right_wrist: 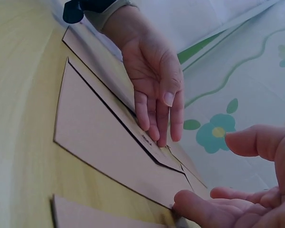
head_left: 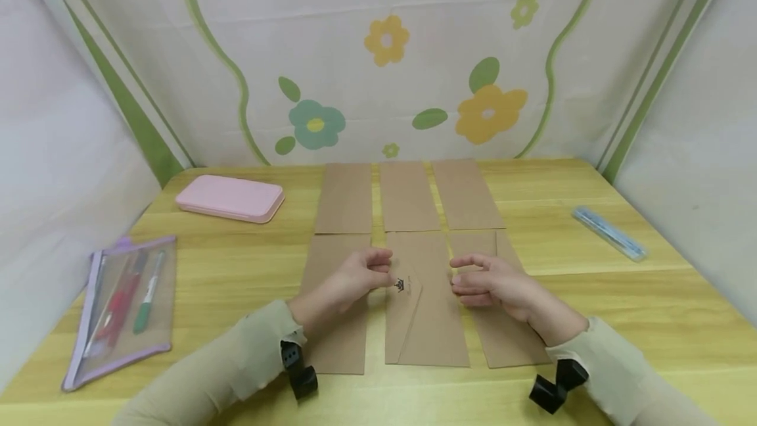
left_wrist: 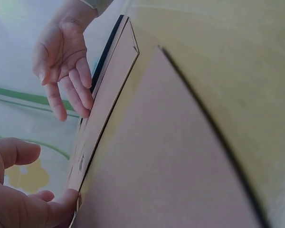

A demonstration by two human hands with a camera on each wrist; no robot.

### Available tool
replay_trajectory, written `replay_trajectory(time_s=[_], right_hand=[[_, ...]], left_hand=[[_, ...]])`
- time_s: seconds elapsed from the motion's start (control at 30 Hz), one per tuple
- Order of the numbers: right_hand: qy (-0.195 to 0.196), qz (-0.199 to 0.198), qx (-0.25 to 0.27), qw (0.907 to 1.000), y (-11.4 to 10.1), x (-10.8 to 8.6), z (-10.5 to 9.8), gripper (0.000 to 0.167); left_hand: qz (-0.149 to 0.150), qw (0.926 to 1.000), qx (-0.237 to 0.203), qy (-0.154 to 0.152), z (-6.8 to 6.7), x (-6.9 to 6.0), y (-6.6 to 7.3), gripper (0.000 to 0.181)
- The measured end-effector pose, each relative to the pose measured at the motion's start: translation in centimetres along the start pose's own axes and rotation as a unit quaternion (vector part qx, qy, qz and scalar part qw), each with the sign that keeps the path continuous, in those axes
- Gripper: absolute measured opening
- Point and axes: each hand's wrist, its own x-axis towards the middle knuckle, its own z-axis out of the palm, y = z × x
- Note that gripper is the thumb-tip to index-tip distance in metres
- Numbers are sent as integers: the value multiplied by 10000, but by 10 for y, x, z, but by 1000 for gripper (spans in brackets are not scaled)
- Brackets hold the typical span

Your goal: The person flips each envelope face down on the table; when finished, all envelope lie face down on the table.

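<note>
Brown kraft-paper envelopes lie flat in two rows of three. On the middle front envelope (head_left: 434, 327), a diagonal flap edge and a small black crown print show. My left hand (head_left: 357, 278) is at its left edge, fingertips at or just over the paper near the crown. Along the opposite edge is my right hand (head_left: 499, 286), fingers loosely bent with nothing between them. Under the left forearm lies the left front envelope (head_left: 343, 344); the right front envelope (head_left: 511, 340) is partly covered by the right hand. In the right wrist view, the left hand (right_wrist: 154, 71) reaches down with extended fingers.
Behind are the back-row envelopes (head_left: 409, 197). A pink pencil case (head_left: 230, 197) sits at the back left, with a mesh zip pouch (head_left: 160, 307) of pens nearer the front. A clear blue slim case (head_left: 609, 234) lies right. A flowered curtain (head_left: 384, 97) closes off the back.
</note>
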Motion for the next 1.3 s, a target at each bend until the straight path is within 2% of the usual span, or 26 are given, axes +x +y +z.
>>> replay_trajectory(time_s=[0.23,0.37,0.5,0.63,0.97,1.07,1.3], right_hand=[[3,-2,-188,9998,3,0,1,59],[-42,-57,-259,9996,4,1,1,58],[-32,-53,-234,9997,6,1,2,55],[-37,-47,-174,9998,8,2,4,52],[-206,-59,-216,9995,7,5,6,51],[-250,-76,-249,9994,6,7,8,51],[-548,-177,-99,9983,7,16,17,54]], left_hand=[[-60,9990,-416,130,2,1,2,53],[-47,9974,-619,378,4,0,0,52],[99,9952,-700,670,5,0,0,52],[306,9920,-918,811,7,-1,-1,53],[618,9850,-1393,806,10,-11,-2,48],[787,9825,-1484,801,10,-13,0,48],[962,9774,-1651,900,10,-18,10,47]])
